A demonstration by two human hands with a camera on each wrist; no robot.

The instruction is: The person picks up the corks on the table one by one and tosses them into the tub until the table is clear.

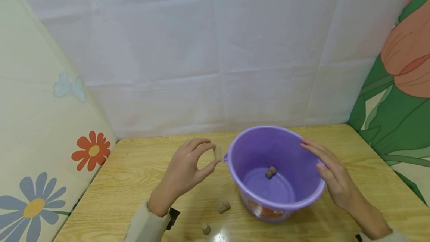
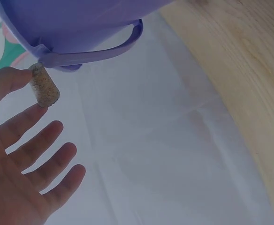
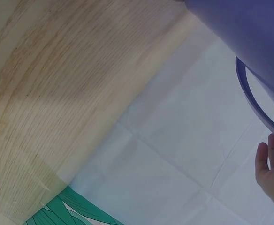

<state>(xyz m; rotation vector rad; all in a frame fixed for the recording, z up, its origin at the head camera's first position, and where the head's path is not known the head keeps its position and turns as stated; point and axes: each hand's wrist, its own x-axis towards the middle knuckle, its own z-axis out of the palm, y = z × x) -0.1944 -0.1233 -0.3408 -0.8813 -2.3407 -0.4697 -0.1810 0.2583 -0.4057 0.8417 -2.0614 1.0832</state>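
My left hand [image 1: 186, 169] pinches a small pale cork [image 2: 45, 86] between thumb and index fingertip, its other fingers spread. The cork is just outside the left rim of a purple bucket [image 1: 246, 197], beside the handle joint. At the bucket's right side, my right hand [image 1: 339, 184] touches the rim with extended fingers. Brown corks [image 1: 270, 172] lie on the bucket's floor; whether one or two, I cannot tell. On the table, more cork pieces [image 1: 224, 207] lie left of the bucket, and another cork [image 1: 206, 229] stands nearer the front.
The bucket's purple handle [image 2: 99, 54] hangs along its far side. A wood-grain table [image 1: 144, 167] carries everything. White cloth [image 1: 168, 55] backs the table, with flower-printed panels [image 1: 40, 122] on the left and right.
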